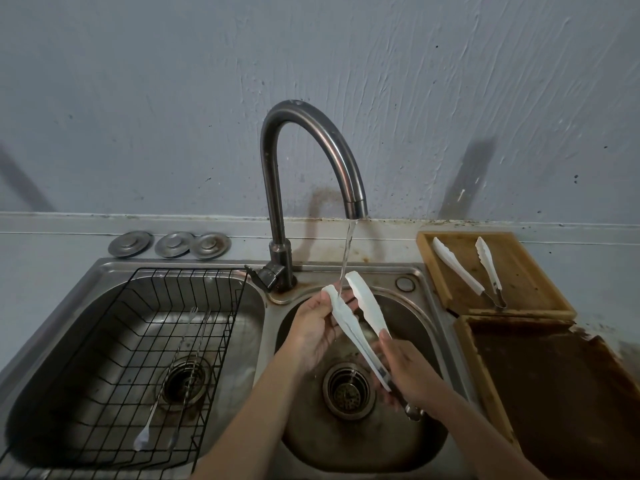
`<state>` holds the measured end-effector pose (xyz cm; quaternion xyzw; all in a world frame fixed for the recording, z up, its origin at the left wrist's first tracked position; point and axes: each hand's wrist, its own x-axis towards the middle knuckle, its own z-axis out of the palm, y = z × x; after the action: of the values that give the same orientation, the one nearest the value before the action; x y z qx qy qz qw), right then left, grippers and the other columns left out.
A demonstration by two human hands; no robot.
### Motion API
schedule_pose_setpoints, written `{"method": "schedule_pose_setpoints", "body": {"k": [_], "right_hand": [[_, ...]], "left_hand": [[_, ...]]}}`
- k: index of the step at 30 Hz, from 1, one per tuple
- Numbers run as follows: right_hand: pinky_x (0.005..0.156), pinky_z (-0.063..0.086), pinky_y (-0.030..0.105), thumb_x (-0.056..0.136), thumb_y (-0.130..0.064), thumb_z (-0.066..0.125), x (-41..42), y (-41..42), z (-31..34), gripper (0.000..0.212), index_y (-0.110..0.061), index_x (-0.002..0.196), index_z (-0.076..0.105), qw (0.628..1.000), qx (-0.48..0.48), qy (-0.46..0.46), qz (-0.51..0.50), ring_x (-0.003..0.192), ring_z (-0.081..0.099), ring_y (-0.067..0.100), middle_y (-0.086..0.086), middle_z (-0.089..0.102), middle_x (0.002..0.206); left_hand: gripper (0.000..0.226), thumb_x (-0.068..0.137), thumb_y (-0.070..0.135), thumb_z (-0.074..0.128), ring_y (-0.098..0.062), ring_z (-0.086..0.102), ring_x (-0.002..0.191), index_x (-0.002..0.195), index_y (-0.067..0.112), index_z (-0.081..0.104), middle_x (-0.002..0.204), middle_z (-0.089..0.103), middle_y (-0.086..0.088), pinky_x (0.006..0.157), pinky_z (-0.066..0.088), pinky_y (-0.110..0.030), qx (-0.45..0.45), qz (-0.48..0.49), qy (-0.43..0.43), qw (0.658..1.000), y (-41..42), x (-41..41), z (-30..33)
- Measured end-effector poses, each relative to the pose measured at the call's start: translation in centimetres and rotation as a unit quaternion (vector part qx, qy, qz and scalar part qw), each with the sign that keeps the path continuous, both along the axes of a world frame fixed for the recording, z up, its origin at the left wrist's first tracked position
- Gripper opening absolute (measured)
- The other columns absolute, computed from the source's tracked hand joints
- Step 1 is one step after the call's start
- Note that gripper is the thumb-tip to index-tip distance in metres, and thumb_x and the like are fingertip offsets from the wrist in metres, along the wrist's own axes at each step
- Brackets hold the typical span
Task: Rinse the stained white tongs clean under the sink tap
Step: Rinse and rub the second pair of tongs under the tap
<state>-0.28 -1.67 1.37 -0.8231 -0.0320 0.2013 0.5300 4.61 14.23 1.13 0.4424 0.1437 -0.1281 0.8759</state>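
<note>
White tongs (363, 308) are held over the right sink basin (426, 327), arms spread, tips pointing up towards the tap (311, 157). Water runs from the spout and falls between the two white arms. My left hand (313, 330) pinches the left arm near its tip, thumb and fingers on either side. My right hand (407, 368) grips the dark handle end of the tongs lower down. The drain (348, 391) lies below my hands.
A black wire rack (138, 341) with thin metal utensils fills the left basin. Three metal drain covers (169, 244) lie behind it. A second pair of white tongs (467, 268) rests on a wooden tray (519, 271) at right, above a darker wet tray (554, 393).
</note>
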Motion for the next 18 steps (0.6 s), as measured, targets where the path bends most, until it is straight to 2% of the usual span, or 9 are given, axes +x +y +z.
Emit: {"method": "schedule_pose_setpoints", "body": {"k": [3,6,8,10,12,13,14,15,18], "right_hand": [[0.039,0.04,0.021,0.092,-0.058,0.018,0.6,0.3,0.6,0.062,-0.009,0.085,0.057,0.997,-0.042,0.05,0.041,0.038,0.046,0.011,0.0,0.052,0.05],[0.035,0.034,0.02,0.092,-0.062,0.017,1.5,0.4,1.9,0.065,-0.014,0.065,0.051,0.991,-0.044,0.114,0.062,0.032,0.039,0.008,-0.005,0.046,0.042],[0.034,0.034,0.018,0.094,-0.059,0.019,2.2,0.2,2.9,0.062,-0.013,0.069,0.053,0.987,-0.035,0.14,0.072,0.032,0.04,0.008,-0.003,0.049,0.045],[0.039,0.041,0.019,0.097,-0.048,0.028,2.9,-0.1,4.1,0.048,-0.013,0.088,0.059,0.988,-0.031,0.125,0.083,0.041,0.052,0.009,0.002,0.063,0.063],[0.05,0.052,0.024,0.097,-0.03,0.042,3.6,-0.3,4.9,0.024,-0.015,0.11,0.056,0.993,0.046,0.1,0.044,0.06,0.066,0.018,0.009,0.068,0.095],[0.056,0.057,0.028,0.096,-0.022,0.046,3.8,-0.2,5.4,0.02,-0.014,0.113,0.055,0.989,0.107,0.098,0.011,0.069,0.069,0.024,0.014,0.066,0.104],[0.062,0.06,0.031,0.095,-0.016,0.048,4.1,-0.1,5.9,0.019,-0.012,0.112,0.055,0.986,0.146,0.081,-0.013,0.074,0.07,0.028,0.017,0.065,0.105],[0.067,0.061,0.034,0.095,-0.015,0.049,4.2,0.2,6.4,0.018,-0.011,0.11,0.056,0.99,0.135,0.034,-0.02,0.076,0.071,0.027,0.017,0.066,0.103],[0.063,0.061,0.032,0.094,-0.022,0.049,4.7,2.0,6.7,0.018,-0.012,0.109,0.053,0.979,-0.041,-0.198,0.028,0.065,0.071,0.012,0.005,0.066,0.095]], "left_hand": [[0.037,0.099,0.029,0.032,-0.026,0.066,0.094,0.12,0.004,0.051,0.104,0.066,-0.017,0.082,0.057,-0.037,-0.023,-0.01,-0.02,0.999,-0.8,-0.2,0.7],[0.017,0.099,0.01,0.035,-0.023,0.061,0.089,0.113,0.008,0.044,0.094,0.058,-0.013,0.079,0.055,-0.036,-0.018,-0.009,-0.022,1.0,-0.9,0.0,1.3],[0.019,0.098,0.003,0.035,-0.023,0.059,0.089,0.116,0.008,0.042,0.093,0.054,-0.014,0.077,0.052,-0.037,-0.032,0.0,-0.002,0.999,-0.6,0.4,1.4],[0.028,0.098,0.003,0.036,-0.024,0.058,0.085,0.124,0.014,0.037,0.095,0.053,-0.016,0.077,0.054,-0.041,-0.062,0.05,0.028,0.996,-0.1,1.0,0.7],[0.029,0.1,0.009,0.033,-0.024,0.057,0.08,0.128,0.017,0.036,0.1,0.052,-0.018,0.063,0.059,-0.039,-0.086,0.113,0.079,0.987,0.3,1.9,-0.8],[0.03,0.101,0.013,0.032,-0.025,0.057,0.079,0.131,0.014,0.035,0.102,0.052,-0.021,0.055,0.06,-0.036,-0.105,0.129,0.109,0.98,0.5,1.9,-1.3],[0.035,0.102,0.017,0.029,-0.028,0.058,0.08,0.135,0.007,0.034,0.103,0.053,-0.024,0.05,0.059,-0.035,-0.132,0.136,0.141,0.972,0.4,2.0,-1.9],[0.04,0.102,0.019,0.027,-0.03,0.058,0.079,0.136,-0.001,0.033,0.1,0.054,-0.027,0.046,0.058,-0.034,-0.157,0.138,0.17,0.963,0.3,1.9,-2.3],[0.04,0.102,0.012,0.027,-0.029,0.059,0.069,0.13,-0.013,0.039,0.087,0.054,-0.027,0.037,0.054,-0.029,-0.188,0.137,0.229,0.945,-0.9,1.1,-2.4]]}}
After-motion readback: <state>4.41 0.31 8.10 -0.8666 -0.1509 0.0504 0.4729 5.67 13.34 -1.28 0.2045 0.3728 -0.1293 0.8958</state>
